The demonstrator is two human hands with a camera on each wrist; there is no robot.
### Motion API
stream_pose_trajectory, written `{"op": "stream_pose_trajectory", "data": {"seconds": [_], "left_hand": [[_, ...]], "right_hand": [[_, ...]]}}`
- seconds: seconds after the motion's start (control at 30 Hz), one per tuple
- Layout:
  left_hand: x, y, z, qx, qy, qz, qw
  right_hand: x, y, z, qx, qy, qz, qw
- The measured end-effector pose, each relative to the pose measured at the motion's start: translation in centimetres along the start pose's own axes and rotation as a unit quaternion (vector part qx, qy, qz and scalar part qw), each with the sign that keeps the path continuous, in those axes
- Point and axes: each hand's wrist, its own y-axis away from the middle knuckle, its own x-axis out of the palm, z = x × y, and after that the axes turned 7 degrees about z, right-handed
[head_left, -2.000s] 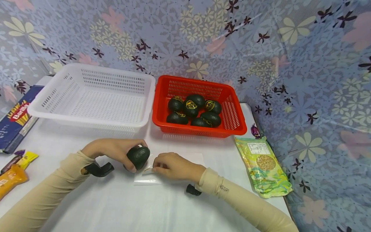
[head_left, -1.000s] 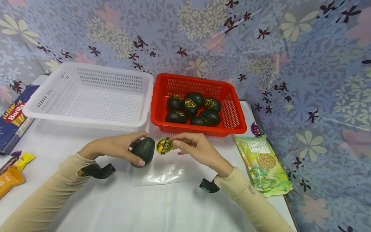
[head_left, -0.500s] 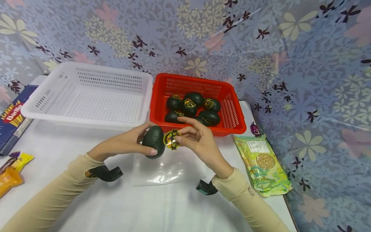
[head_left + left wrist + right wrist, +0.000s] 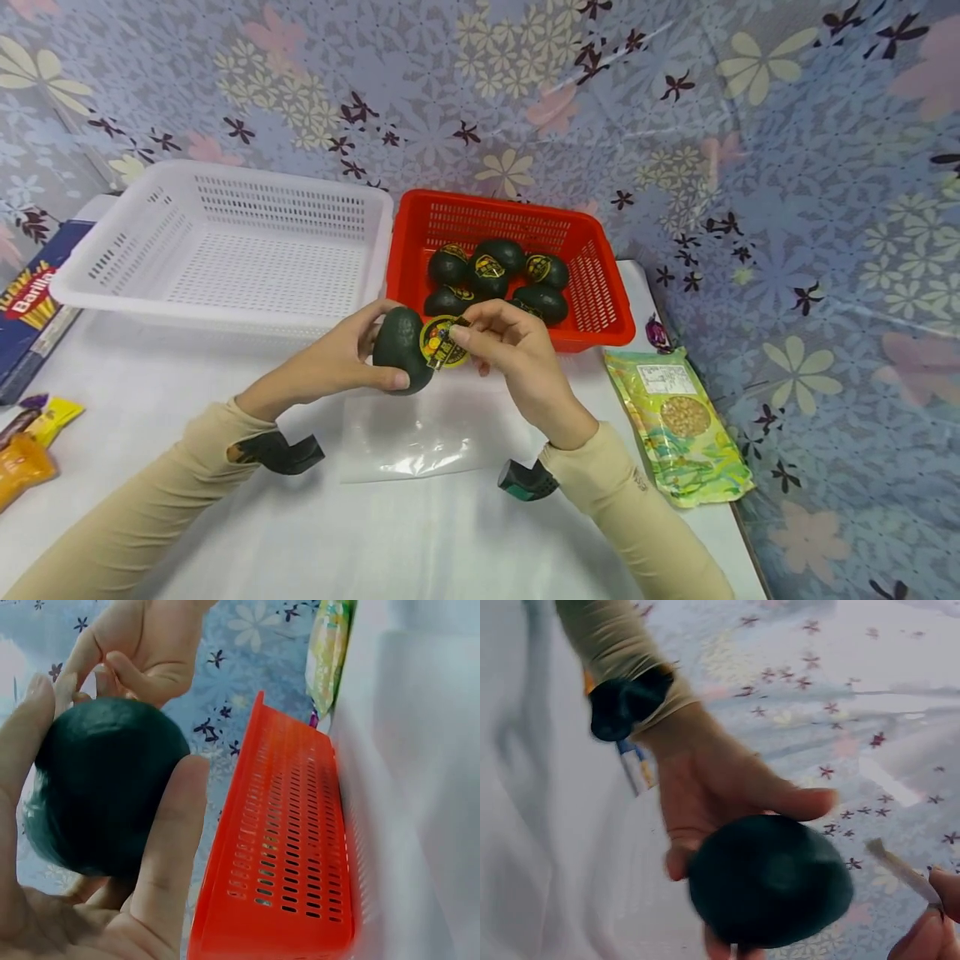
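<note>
Head view: my left hand (image 4: 337, 362) grips a dark avocado (image 4: 399, 360) above the surface (image 4: 390, 533), while my right hand (image 4: 510, 354) pinches a round sticker (image 4: 444, 343) against it, before the red basket (image 4: 600, 308).

Your left hand (image 4: 341, 362) is raised off the table in front of you, palm turned toward your right, thumb on the near side and fingers curled over the far side of what it grips. In the left wrist view your thumb and fingers (image 4: 169, 847) wrap it from both sides. Your right hand (image 4: 510, 350) is held up just beside the left, thumb and forefinger pinched together at their tips, the other fingers loosely curled beneath. Both forearms run in from the lower corners and converge toward the middle, in beige sleeves, with a dark camera mount at each wrist.
</note>
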Motion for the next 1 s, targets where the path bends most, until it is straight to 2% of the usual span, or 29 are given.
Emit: {"op": "stream_pose_trajectory", "data": {"seconds": [0.17,0.33,0.5,0.67,1.0], "left_hand": [[0.0,-0.2,-0.3,0.012,0.009,-0.024,0.9996],[0.1,-0.2,-0.3,0.016,0.014,-0.044,0.9988],[0.6,-0.1,-0.3,0.022,-0.024,-0.056,0.9979],[0.9,0.0,-0.6,0.024,-0.036,-0.069,0.9966],[1.1,0.3,-1.1,0.018,-0.040,-0.071,0.9965]], "right_hand": [[0.7,-0.1,-0.1,0.008,0.001,0.001,1.000],[1.2,-0.2,-0.5,-0.001,0.026,0.001,1.000],[1.7,-0.2,-0.9,-0.024,0.044,0.007,0.999],[1.9,-0.1,-0.9,-0.034,0.054,0.008,0.998],[1.5,0.1,-0.5,-0.031,0.070,0.029,0.997]]}}
